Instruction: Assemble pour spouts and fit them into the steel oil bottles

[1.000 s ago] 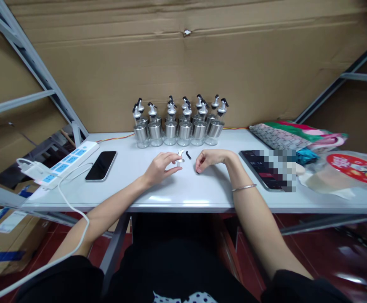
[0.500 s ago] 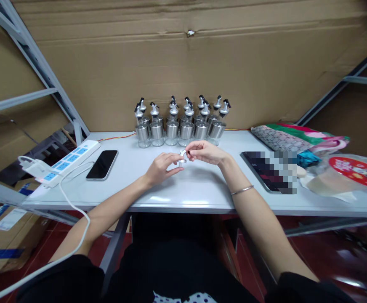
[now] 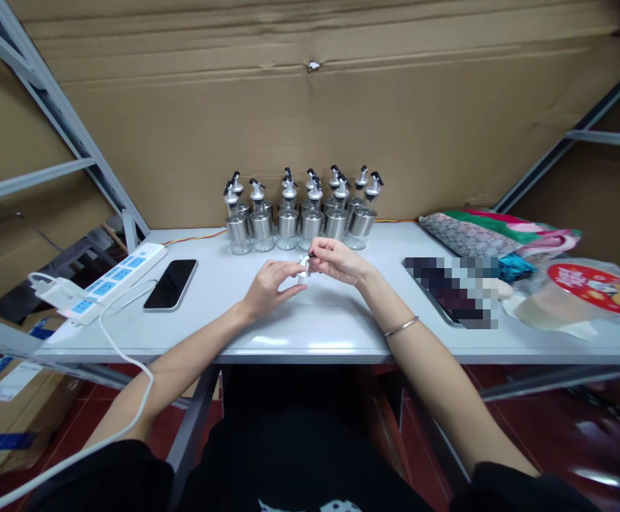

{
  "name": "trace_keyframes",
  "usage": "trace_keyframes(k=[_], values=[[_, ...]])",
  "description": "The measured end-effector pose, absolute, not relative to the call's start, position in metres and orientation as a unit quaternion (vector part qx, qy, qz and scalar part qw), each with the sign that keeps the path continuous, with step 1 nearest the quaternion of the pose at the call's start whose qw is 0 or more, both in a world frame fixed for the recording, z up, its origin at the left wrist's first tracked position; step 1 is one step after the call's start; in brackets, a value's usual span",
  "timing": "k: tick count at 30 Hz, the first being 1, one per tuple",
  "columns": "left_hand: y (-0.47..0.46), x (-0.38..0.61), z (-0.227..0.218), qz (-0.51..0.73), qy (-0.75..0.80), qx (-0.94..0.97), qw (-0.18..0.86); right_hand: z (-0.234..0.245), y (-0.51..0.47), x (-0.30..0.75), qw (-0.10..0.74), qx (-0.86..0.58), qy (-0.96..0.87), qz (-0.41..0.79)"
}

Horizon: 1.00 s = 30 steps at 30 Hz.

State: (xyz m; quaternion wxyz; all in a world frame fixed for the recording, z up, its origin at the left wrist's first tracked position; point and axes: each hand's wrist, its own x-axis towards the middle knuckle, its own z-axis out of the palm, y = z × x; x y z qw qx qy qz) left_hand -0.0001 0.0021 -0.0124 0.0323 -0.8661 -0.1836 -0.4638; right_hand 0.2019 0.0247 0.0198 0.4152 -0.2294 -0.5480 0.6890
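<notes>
Above the tabletop, my left hand (image 3: 268,289) grips a small silver pourer spout (image 3: 303,272) between thumb and fingers. My right hand (image 3: 343,263) comes in from the other side, its fingertips pinched on a small black flip cap (image 3: 311,255) at the tip of that spout. Whether the cap is fastened to the spout cannot be made out. Just behind my hands stand several glass oil bottles (image 3: 287,225) with steel sleeves, topped by silver spouts with black caps.
On the left lie a phone (image 3: 171,286) and a white power strip (image 3: 121,276) with a cable crossing my left arm. To the right are a tablet-like device (image 3: 414,274), a patterned bag (image 3: 464,231) and a tub with a red lid (image 3: 598,288). Cardboard (image 3: 310,128) walls the back.
My right hand shifts slightly at the spout's tip, where the black cap now shows more clearly. My left hand keeps its grip. The whole view has shifted a little.
</notes>
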Motion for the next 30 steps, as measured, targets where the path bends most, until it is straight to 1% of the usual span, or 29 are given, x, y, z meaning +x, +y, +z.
trace_keyframes(k=[8,17,24,28,30], values=[[0.001,0.0,-0.013,-0.46,-0.181,-0.869,0.035,0.017,0.026,0.2,0.407,-0.229,-0.538,0.702],[0.013,-0.008,-0.018,-0.45,-0.228,-0.863,-0.016,0.014,0.025,0.194,0.373,-0.233,-0.532,0.724],[0.021,-0.016,-0.005,-0.377,-0.262,-0.884,-0.087,0.009,0.027,0.191,0.374,-0.227,-0.53,0.726],[0.028,-0.031,0.007,-0.315,-0.339,-0.876,-0.138,0.011,0.025,0.191,0.394,-0.222,-0.525,0.721],[0.031,-0.043,0.014,-0.265,-0.389,-0.867,-0.165,0.012,0.025,0.192,0.402,-0.22,-0.523,0.719]])
